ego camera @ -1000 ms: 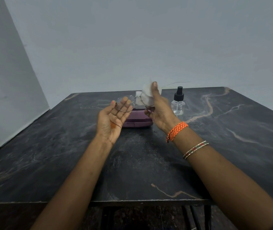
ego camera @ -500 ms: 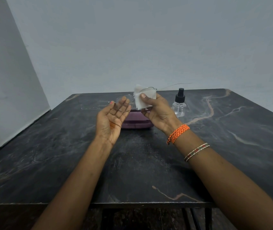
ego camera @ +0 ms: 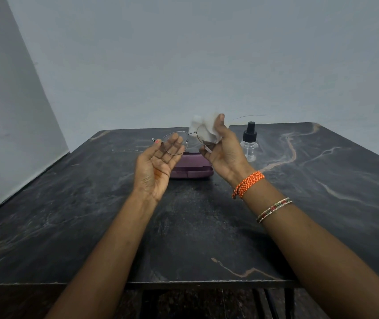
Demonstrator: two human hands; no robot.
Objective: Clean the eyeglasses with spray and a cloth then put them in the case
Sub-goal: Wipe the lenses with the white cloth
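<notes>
Dark marble table (ego camera: 91,226) lies under both raised hands. Left hand (ego camera: 158,168), palm up with fingers relaxed, supports the eyeglasses (ego camera: 179,141); right hand (ego camera: 224,149) pinches a white cloth (ego camera: 207,130) around one lens. Behind, the purple case (ego camera: 193,169) sits closed, spray bottle (ego camera: 249,141) just right.

Purple case (ego camera: 192,168) (white cloth (ego camera: 207,130)).
</notes>
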